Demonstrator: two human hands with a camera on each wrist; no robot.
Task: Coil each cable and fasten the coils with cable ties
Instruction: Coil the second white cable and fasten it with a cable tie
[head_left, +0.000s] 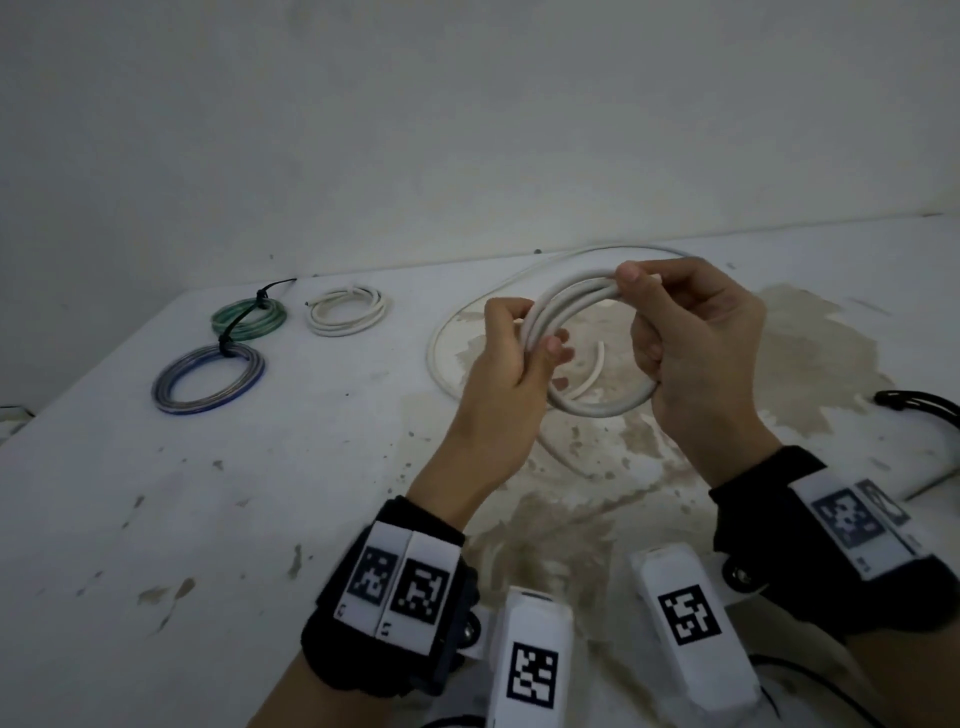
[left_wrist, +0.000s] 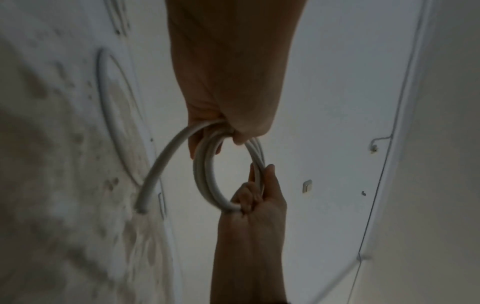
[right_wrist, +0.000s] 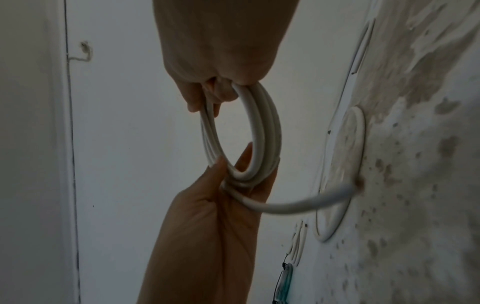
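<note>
A thick white cable is wound into a coil (head_left: 571, 296) of about three turns, held upright above the table between both hands. My left hand (head_left: 535, 332) pinches the coil's left side, and my right hand (head_left: 644, 312) grips its right side with thumb on top. In the left wrist view the coil (left_wrist: 205, 174) hangs under the left hand (left_wrist: 233, 123), and a short free end (left_wrist: 161, 164) curves away. The right wrist view shows the same coil (right_wrist: 262, 127) below the right hand (right_wrist: 221, 67). The uncoiled remainder (head_left: 436, 358) lies in a wide loop on the table.
On the worn white table (head_left: 156, 519), at the far left, lie a green coil (head_left: 249, 314) and a blue coil (head_left: 208, 379), each with a black tie, and a white coil (head_left: 345, 312). Black cable ties (head_left: 919, 405) lie at the right edge. A wall stands behind.
</note>
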